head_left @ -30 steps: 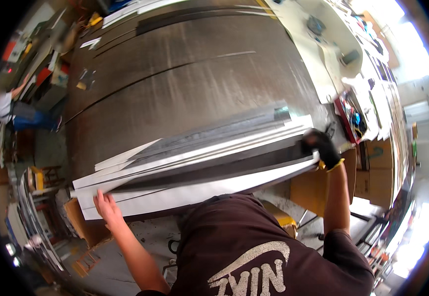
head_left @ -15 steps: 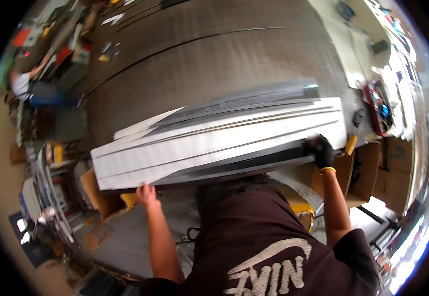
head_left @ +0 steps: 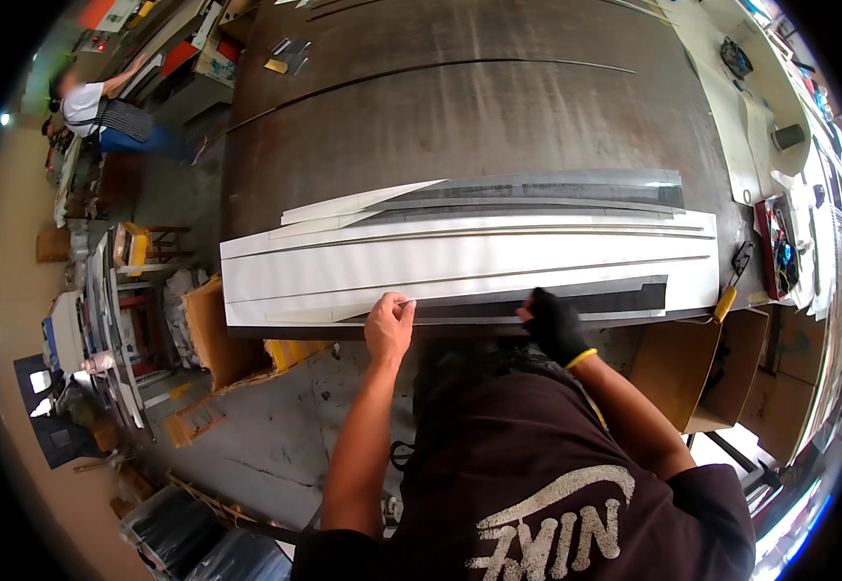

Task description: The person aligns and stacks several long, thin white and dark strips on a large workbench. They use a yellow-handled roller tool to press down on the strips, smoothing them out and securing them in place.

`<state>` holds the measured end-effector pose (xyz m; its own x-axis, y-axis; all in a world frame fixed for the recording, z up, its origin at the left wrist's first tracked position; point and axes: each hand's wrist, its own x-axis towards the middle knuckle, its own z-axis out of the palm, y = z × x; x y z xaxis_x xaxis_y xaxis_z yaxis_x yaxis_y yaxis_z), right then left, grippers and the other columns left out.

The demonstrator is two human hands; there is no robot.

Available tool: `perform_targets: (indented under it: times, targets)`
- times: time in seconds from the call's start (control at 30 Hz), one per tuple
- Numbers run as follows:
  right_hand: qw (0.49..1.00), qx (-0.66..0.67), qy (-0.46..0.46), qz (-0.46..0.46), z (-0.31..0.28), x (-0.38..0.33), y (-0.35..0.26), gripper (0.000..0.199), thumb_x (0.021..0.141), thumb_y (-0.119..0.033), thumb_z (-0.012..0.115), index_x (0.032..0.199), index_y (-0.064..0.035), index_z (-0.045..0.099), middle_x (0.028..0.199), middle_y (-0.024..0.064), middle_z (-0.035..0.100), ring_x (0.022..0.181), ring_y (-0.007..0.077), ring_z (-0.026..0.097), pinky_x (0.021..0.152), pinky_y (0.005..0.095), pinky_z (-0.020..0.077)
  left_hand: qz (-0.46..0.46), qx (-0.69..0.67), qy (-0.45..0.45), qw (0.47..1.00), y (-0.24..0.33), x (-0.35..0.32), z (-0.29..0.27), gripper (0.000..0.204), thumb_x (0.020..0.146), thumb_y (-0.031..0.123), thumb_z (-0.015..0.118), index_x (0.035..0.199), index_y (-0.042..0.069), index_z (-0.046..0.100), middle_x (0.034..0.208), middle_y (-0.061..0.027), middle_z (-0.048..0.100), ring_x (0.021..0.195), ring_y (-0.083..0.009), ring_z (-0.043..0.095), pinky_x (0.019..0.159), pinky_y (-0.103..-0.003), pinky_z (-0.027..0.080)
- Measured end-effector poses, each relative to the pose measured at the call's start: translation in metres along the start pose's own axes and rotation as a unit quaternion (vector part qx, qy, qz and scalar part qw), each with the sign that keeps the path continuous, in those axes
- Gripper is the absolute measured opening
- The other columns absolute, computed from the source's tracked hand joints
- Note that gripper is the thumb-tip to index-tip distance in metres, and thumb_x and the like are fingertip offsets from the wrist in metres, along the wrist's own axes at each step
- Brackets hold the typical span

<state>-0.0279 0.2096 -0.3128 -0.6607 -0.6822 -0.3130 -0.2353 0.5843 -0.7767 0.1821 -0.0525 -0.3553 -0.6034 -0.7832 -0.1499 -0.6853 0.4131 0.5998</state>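
Observation:
A long white panel (head_left: 363, 268) with thin lengthwise lines lies along the near edge of the dark worktable (head_left: 459, 126). On its near side is a dark grey strip (head_left: 595, 298), pale at its left end. My bare left hand (head_left: 389, 327) is closed in a pinch at this strip's near left part; what sits between the fingertips is too small to make out. My right hand (head_left: 554, 327), in a black glove with a yellow cuff, is over the strip's near edge, fingers curled and their grip hidden. Another grey strip (head_left: 537, 191) with a pale left end lies beyond the panel.
At the table's right corner lies a yellow-handled tool (head_left: 726, 302), beside a red tray (head_left: 777, 247) of small items. Cardboard boxes (head_left: 673, 373) stand below the near edge. A long thin dark strip (head_left: 421, 75) crosses the tabletop. Another person (head_left: 101, 111) works at far left.
My left hand has moved right along the panel's near edge. My gloved right hand has come left from the panel's right end, so both hands are closer together. The view has shifted.

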Motion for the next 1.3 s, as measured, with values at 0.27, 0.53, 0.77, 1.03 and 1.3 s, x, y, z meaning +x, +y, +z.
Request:
perform_targets:
  times: [0.27, 0.53, 0.77, 1.03, 1.3]
  targets:
    - [0.994, -0.113, -0.008, -0.003, 0.075, 0.014, -0.02, 0.018, 0.089, -0.029, 0.072, 0.096, -0.0127, 0.066, 0.096, 0.0131, 0.071, 0.091, 0.0387, 0.07, 0.075, 0.0508, 0.0553, -0.044, 0.017, -0.032, 0.998, -0.002, 0.009, 0.007, 0.029, 0.09, 0.036, 0.079, 0.092, 0.009, 0.067, 0.081, -0.0059, 0.069, 0.081, -0.0305, 0.068, 0.074, -0.045, 0.054]
    - [0.993, -0.113, 0.034, 0.004, 0.082, 0.011, -0.022, 0.013, 0.091, -0.025, 0.067, 0.097, -0.0133, 0.067, 0.098, 0.0135, 0.071, 0.092, 0.0388, 0.07, 0.076, 0.0498, 0.0557, -0.066, 0.064, -0.047, 0.995, 0.007, 0.019, 0.008, 0.035, 0.087, 0.043, 0.079, 0.089, 0.01, 0.067, 0.08, -0.0065, 0.071, 0.079, -0.0322, 0.07, 0.071, -0.047, 0.055]
    - [0.994, -0.102, 0.04, 0.004, 0.084, 0.011, -0.018, 0.012, 0.089, -0.023, 0.067, 0.097, -0.0143, 0.067, 0.098, 0.0124, 0.071, 0.092, 0.0386, 0.07, 0.076, 0.0503, 0.0555, -0.067, 0.041, -0.04, 0.996, -0.004, 0.02, 0.01, 0.034, 0.086, 0.041, 0.08, 0.084, 0.009, 0.068, 0.078, -0.0068, 0.072, 0.077, -0.0317, 0.07, 0.07, -0.046, 0.054]
    - [0.992, -0.116, 0.043, 0.012, 0.085, 0.011, -0.022, 0.009, 0.087, -0.023, 0.068, 0.093, -0.0167, 0.066, 0.097, 0.0104, 0.071, 0.089, 0.0372, 0.071, 0.073, 0.05, 0.055, -0.066, 0.032, -0.058, 0.996, 0.002, 0.022, 0.004, 0.035, 0.088, 0.038, 0.08, 0.085, 0.005, 0.069, 0.073, -0.0085, 0.071, 0.068, -0.0269, 0.069, 0.066, -0.042, 0.054]
    - [0.993, -0.107, 0.041, 0.004, 0.084, 0.012, -0.018, 0.009, 0.086, -0.023, 0.069, 0.092, -0.0173, 0.066, 0.095, 0.0102, 0.071, 0.088, 0.0375, 0.071, 0.072, 0.0507, 0.0548, -0.065, -0.009, -0.047, 0.997, -0.006, 0.022, 0.003, 0.029, 0.086, 0.035, 0.078, 0.084, 0.007, 0.071, 0.075, -0.0079, 0.073, 0.071, -0.0293, 0.071, 0.069, -0.043, 0.055]
